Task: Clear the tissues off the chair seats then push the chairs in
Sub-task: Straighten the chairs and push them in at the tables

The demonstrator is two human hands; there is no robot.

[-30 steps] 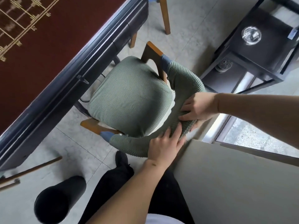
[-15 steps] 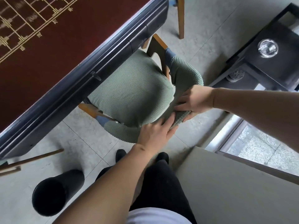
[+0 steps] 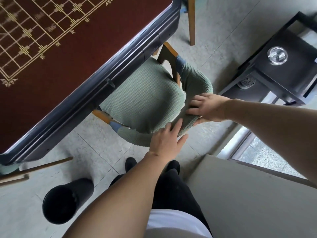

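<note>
A chair (image 3: 142,98) with a ribbed green cover stands with the front of its seat under the edge of the dark red table (image 3: 130,54). No tissue shows on the visible part of the seat. My left hand (image 3: 165,139) lies flat against the curved green backrest (image 3: 197,79), fingers stretched out and slightly apart. My right hand (image 3: 206,109) holds the backrest a little further round, fingers over its top and thumb beneath it.
A black cylindrical bin (image 3: 66,201) stands on the tiled floor at lower left. A black side table (image 3: 267,79) carrying a glass ashtray (image 3: 277,55) is at right. A pale wall corner (image 3: 240,194) is close by my right. Another chair's wooden leg (image 3: 191,21) is beyond.
The chair has slid further under the table, hiding more of the seat. I have stepped forward with it, and my left fingers have straightened from a grip to a flat press.
</note>
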